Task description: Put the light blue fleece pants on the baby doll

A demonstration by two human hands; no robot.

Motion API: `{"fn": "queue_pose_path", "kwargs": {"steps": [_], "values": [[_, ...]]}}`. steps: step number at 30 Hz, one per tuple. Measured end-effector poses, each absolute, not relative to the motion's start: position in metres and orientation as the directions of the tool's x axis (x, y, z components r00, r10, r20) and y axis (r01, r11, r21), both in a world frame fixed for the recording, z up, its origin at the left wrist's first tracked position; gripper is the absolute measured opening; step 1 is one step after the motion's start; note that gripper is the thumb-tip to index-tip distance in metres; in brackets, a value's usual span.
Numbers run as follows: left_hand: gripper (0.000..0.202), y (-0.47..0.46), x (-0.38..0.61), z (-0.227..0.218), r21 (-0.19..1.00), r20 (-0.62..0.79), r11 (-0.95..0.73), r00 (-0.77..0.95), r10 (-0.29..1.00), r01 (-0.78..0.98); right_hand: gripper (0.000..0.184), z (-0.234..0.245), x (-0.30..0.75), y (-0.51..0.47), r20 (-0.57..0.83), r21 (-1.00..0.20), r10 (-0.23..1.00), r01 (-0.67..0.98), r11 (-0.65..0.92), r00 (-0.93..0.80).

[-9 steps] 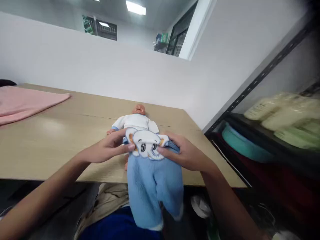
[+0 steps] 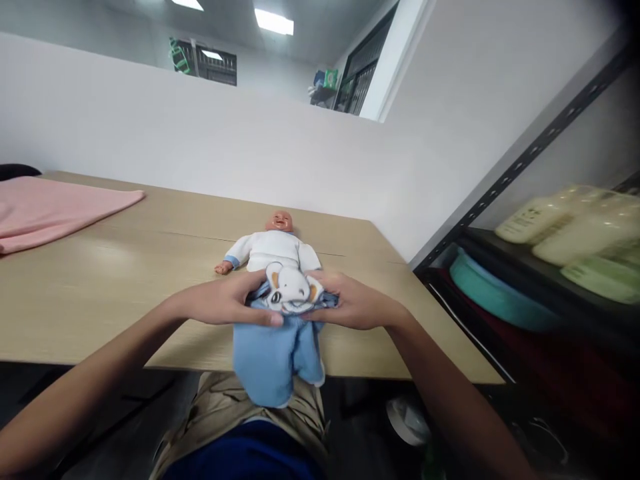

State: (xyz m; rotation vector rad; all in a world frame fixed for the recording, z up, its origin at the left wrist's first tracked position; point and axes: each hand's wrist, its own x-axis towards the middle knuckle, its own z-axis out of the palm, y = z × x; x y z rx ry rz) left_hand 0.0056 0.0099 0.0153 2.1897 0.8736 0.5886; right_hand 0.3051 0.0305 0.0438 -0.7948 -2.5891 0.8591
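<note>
A pair of light blue baby trousers [image 2: 265,357] with a white elephant face on the waist hangs over the table's front edge. My left hand [image 2: 230,300] grips the waistband from the left, its thumb across the front. From the right, my right hand [image 2: 350,300] is closed on the other side of the waistband. The elephant patch is bunched and folded between them. Just beyond lies a baby doll [image 2: 275,247] on its back, in a white top with blue cuffs. Its legs are hidden behind the trousers and my hands.
A pink cloth [image 2: 65,210] is spread on the left of the wooden table [image 2: 125,287]. At the right, a dark shelf rack holds pale bottles [image 2: 575,227] and a teal basin [image 2: 500,290]. A white wall rises behind the table.
The trousers have been drawn up and bunched at the waist, so the legs hang shorter and the elephant patch is folded. My hands have moved closer together.
</note>
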Motion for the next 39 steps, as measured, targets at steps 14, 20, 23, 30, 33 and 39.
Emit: {"fn": "queue_pose_path", "kwargs": {"steps": [14, 20, 23, 30, 33, 39], "values": [[0.034, 0.023, -0.004, -0.018, 0.953, 0.112, -0.283, 0.746, 0.656, 0.106, 0.100, -0.013, 0.293, 0.040, -0.007, -0.974, 0.608, 0.144, 0.177, -0.794], [0.044, 0.024, -0.007, -0.028, 0.993, 0.042, -0.119, 0.906, 0.421, 0.010, 0.080, -0.032, 0.288, 0.038, -0.041, -0.998, 0.611, 0.057, 0.007, -0.791], [0.052, 0.029, -0.013, -0.041, 0.992, 0.127, -0.074, 0.843, 0.523, -0.104, 0.086, -0.042, 0.286, 0.035, -0.032, -0.999, 0.685, 0.021, -0.025, -0.728], [0.059, 0.027, -0.015, -0.064, 0.994, 0.074, -0.001, 0.664, 0.744, -0.110, 0.097, -0.040, 0.280, 0.035, -0.181, -0.974, 0.447, 0.222, 0.041, -0.876], [0.062, 0.020, -0.013, -0.063, 0.999, 0.032, -0.022, 0.636, 0.771, -0.024, 0.091, -0.047, 0.283, 0.040, -0.148, -0.983, 0.541, 0.182, 0.009, -0.828], [0.068, 0.010, -0.005, -0.068, 0.998, 0.026, 0.024, 0.805, 0.592, -0.050, 0.077, -0.059, 0.282, 0.045, -0.073, -0.996, 0.562, 0.086, -0.003, -0.824]]}}
